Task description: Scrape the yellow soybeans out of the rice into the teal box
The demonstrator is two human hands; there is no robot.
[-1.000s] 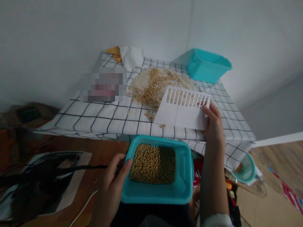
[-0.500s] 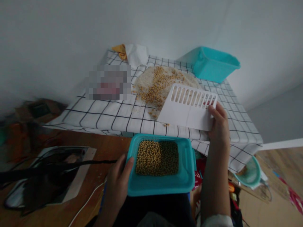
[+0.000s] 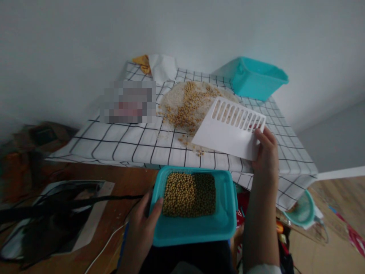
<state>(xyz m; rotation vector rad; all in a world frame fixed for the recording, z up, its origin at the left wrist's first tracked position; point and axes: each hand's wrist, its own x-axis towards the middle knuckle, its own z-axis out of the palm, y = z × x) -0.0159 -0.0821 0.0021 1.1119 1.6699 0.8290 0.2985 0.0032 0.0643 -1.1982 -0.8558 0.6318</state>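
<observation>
One slotted, slant-sided white plastic panel (image 3: 225, 136) in the right hand (image 3: 266, 150)

Likely a home room — checked tablecloth (image 3: 128, 146), wood-look floor (image 3: 345, 190), pale wall (image 3: 182, 30).

Right hand (image 3: 265, 151) partly behind panel (image 3: 228, 135)

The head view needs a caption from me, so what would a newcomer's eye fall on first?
Probably the turquoise tray below the table edge, gripped at its left side by the left hand, with yellow beans beside dark green ones. Next, the white slotted panel in the right hand, partly covering the pile of pale grains and yellow beans on the checked cloth.
</observation>
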